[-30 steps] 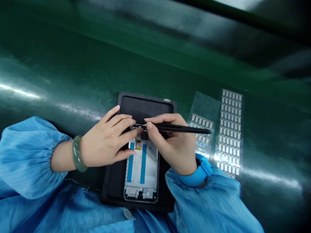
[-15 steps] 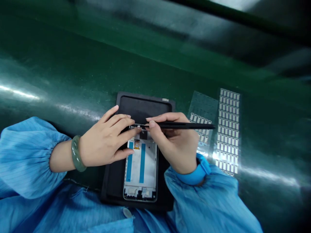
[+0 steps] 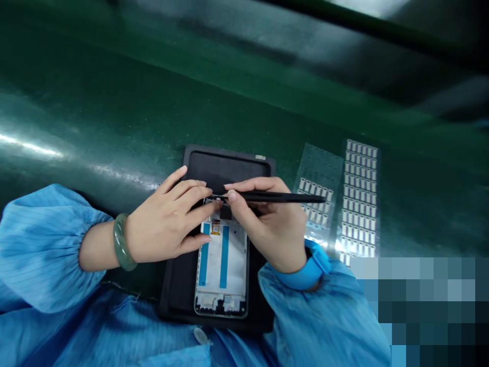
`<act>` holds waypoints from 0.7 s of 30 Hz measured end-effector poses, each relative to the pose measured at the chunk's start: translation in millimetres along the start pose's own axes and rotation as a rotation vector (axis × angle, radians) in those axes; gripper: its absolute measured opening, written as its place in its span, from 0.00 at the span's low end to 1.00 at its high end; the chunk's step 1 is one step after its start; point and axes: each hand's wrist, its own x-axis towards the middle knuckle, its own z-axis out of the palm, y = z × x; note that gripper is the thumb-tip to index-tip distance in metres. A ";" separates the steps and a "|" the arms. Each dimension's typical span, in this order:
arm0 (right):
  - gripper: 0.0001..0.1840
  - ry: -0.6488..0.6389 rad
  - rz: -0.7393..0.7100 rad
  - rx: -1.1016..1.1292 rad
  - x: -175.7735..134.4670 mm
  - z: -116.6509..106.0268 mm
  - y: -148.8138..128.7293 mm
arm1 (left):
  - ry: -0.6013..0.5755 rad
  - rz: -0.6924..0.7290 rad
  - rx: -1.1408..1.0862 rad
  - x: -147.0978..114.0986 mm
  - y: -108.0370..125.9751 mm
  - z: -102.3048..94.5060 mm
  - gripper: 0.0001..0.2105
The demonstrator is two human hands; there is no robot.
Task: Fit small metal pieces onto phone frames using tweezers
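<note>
A phone frame [image 3: 234, 262] with its inner side showing lies in a black tray [image 3: 229, 165]; two blue strips and a small orange flex piece [image 3: 216, 229] are on it. My right hand [image 3: 273, 221] pinches black tweezers [image 3: 282, 197], held nearly level, with their tips at the top edge of the phone frame. My left hand [image 3: 164, 219] lies over the upper left of the frame, fingers stretched out and apart, the index fingertip close to the tweezer tips. What lies between the tips is too small to make out.
Right of the tray lies a clear sheet [image 3: 321, 165] partly filled with small pale pieces. Beside it is a second sheet [image 3: 360, 196] covered in rows of such pieces. The table [image 3: 126, 112] is green. A pixelated patch covers the lower right corner.
My right hand and the tweezers have shifted slightly left, toward the left fingertips. My left hand and the phone frame look almost unchanged.
</note>
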 end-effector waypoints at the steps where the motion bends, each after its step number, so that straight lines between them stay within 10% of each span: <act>1: 0.03 0.010 0.002 0.002 -0.2 0.0 0.0 | 0.001 0.001 0.000 0.0 0.0 0.0 0.20; 21: 0.04 -0.010 -0.102 -0.074 -1.7 0.5 5.7 | -0.001 0.006 -0.003 0.3 -0.7 -0.3 0.20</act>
